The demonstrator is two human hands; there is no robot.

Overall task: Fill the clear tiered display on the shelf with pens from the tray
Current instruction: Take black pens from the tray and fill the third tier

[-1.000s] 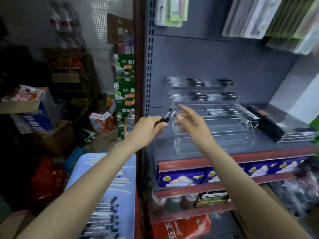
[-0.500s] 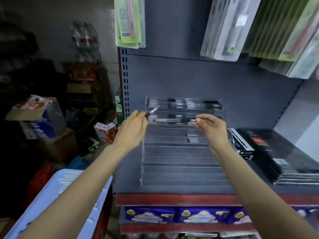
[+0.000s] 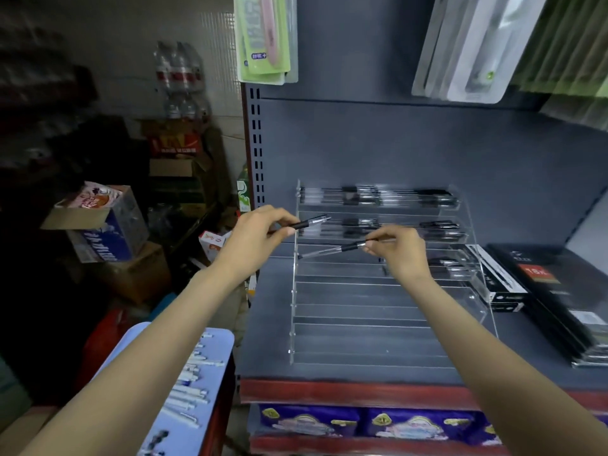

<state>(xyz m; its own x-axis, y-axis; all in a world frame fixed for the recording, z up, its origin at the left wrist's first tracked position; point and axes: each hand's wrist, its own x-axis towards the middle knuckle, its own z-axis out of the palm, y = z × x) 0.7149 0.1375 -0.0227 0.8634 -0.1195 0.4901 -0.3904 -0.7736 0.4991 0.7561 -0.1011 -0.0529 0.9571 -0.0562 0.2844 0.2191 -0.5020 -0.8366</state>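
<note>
Pens: one in each hand, both held in front of the clear tiered display at centre frame. Left hand pinches a pen by its dark end, clear barrel pointing right toward the second tier from the top. Right hand pinches a second pen between thumb and fingertips, the pen slanting down-left across the third tier.

Display stock: top two tiers each hold pens lying lengthwise; a few pens sit at the right end of the third tier, partly hidden by the right hand. Lower tiers look bare.

Step in hand, as judged: laying the right-hand pen into the third tier. To do it well, level the pen so it runs parallel with the tier lip, lower it behind the lip, and release only once the barrel rests along its length. Match the cap direction of the pens above. Acrylic lips are shallow, so a tilted pen could roll out.

Supply: blue tray at lower left of the frame, more pens scattered on it.

Surroundings: grey shelf with a red front edge; black boxes at right; hanging blister packs across the top; stacked cartons in dim storage at left.
</note>
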